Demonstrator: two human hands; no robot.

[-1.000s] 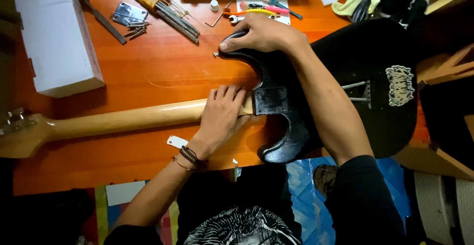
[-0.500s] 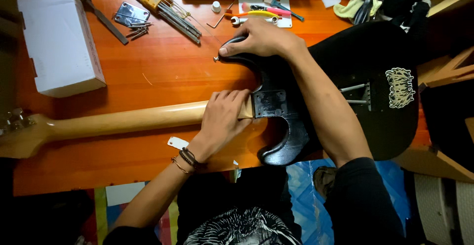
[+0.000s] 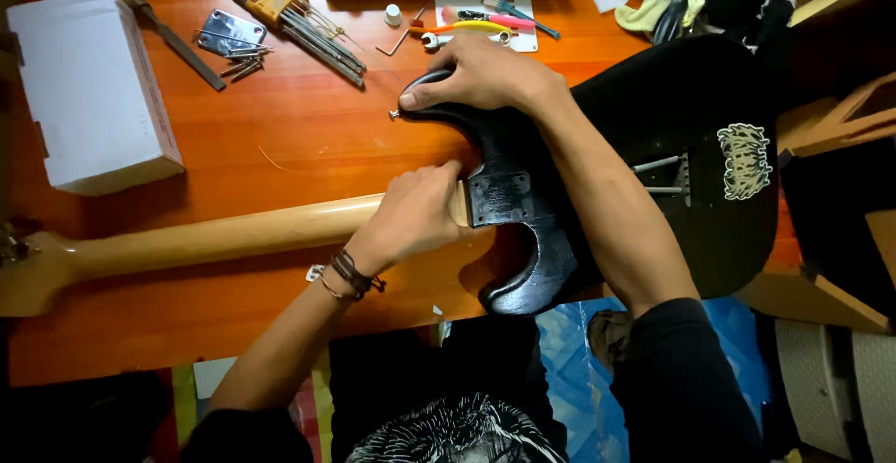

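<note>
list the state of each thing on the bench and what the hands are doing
black electric guitar body: face down, back up, on the orange wooden table
pale wooden guitar neck: lying flat, heel at the body
left hand: closed around the neck heel
right hand: pressing the upper horn
white cardboard box: shut
hex key set in orange holder: fanned out
metal neck plate: loose, off the guitar

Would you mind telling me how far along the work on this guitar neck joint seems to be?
Done: the pale neck sits against the black guitar body, which lies face down.

In hand: the left hand presses the neck heel, the right hand steadies the upper horn.

Left: the metal neck plate and screws lie loose on the table.
</note>
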